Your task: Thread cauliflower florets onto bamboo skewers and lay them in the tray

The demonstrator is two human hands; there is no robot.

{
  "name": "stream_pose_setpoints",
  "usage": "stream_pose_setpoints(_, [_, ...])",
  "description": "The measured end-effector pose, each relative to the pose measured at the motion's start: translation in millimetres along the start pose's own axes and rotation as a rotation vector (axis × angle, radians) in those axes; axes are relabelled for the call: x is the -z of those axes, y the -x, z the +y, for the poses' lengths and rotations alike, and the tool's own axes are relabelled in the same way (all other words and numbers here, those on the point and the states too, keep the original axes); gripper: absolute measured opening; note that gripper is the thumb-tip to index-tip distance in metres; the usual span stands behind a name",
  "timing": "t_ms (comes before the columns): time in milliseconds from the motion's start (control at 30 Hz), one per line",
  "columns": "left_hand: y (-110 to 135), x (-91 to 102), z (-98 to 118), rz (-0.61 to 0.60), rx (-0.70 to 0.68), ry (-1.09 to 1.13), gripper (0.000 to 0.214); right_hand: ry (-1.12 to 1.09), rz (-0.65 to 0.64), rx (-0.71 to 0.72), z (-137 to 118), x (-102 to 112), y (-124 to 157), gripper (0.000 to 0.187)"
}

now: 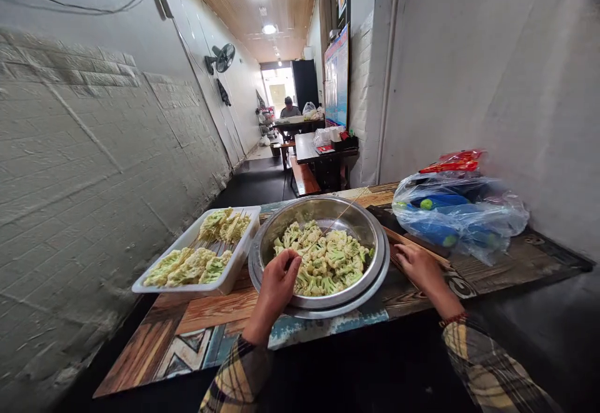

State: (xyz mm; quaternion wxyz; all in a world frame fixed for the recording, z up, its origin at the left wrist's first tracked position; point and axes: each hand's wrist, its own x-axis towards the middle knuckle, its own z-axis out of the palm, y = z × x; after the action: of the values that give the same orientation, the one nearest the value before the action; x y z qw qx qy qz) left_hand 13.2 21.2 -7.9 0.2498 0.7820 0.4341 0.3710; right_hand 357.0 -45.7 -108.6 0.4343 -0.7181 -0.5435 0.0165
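A steel bowl (370, 228) full of cauliflower florets (328, 260) stands on the table in front of me. My left hand (276, 288) is at the bowl's near rim, its fingers pinched on a thin bamboo skewer (335, 222) that slants up and to the right over the florets. My right hand (419, 266) lies on the table just right of the bowl. Its fingers rest loosely on a bundle of bamboo skewers (422, 247), and I see nothing gripped in them.
A white tray (234, 266) of skewered cauliflower sits left of the bowl. A plastic bag (462, 216) with blue and green items and a red packet (452, 161) lie at the right against the wall. Further tables, a bench and a seated person (289, 108) are down the aisle.
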Motion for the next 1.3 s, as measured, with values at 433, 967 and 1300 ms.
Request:
stream_pose_setpoints(433, [1, 0.5, 7, -0.13, -0.125, 0.008, 0.023, 0.142, 0.05, 0.68, -178, 35, 4, 0.023])
stream_pose_setpoints(967, [-1, -2.9, 2, -0.087, 0.017, 0.174, 0.037, -0.682, -0.286, -0.028, -160, -7, 7, 0.032])
stream_pose_setpoints(1300, [-35, -22.9, 27, -0.366, -0.288, -0.448, 0.025, -0.802, -0.143, -0.043, -148, -15, 13, 0.029])
